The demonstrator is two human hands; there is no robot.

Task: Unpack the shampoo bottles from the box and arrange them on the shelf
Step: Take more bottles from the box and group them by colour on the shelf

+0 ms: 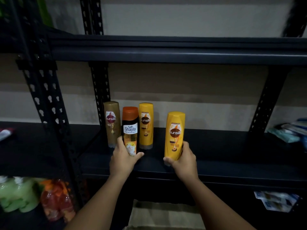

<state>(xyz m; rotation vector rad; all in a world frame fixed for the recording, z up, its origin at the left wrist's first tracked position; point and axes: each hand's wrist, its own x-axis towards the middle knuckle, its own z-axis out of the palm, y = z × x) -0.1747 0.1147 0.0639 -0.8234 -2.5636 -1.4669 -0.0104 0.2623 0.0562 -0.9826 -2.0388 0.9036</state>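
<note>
Now left grip [123, 157] holds Shayla bottle [130, 130] — right grip [181, 159] holds yellow bottle [174, 135], both upright.

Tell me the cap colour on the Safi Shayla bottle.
Orange, on the Safi Shayla bottle; head view.

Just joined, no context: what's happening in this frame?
A person is stocking a dark metal shelf with shampoo. The left hand grips the Safi Shayla bottle, the right hand grips a yellow Sunsilk bottle. A gold Sunsilk bottle and another yellow Sunsilk bottle stand upright at the back. A cardboard box sits below.
</note>
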